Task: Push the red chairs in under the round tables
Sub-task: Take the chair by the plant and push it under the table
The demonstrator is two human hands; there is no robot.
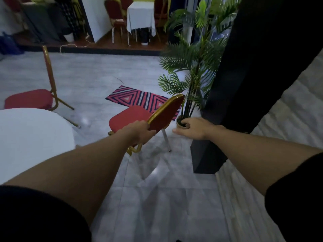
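Both forearms are bare, each ending in a bare left hand and right hand with no rings, watch or gloves visible. Black sleeves cover the upper arms, their edges stopping around the elbow

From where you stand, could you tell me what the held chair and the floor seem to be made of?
Chair: red padded fabric, apparently, on gold-painted metal tubing; the lower legs look bare silver metal. Floor: grey polished tile, probably, given faint joints and glossy reflections.
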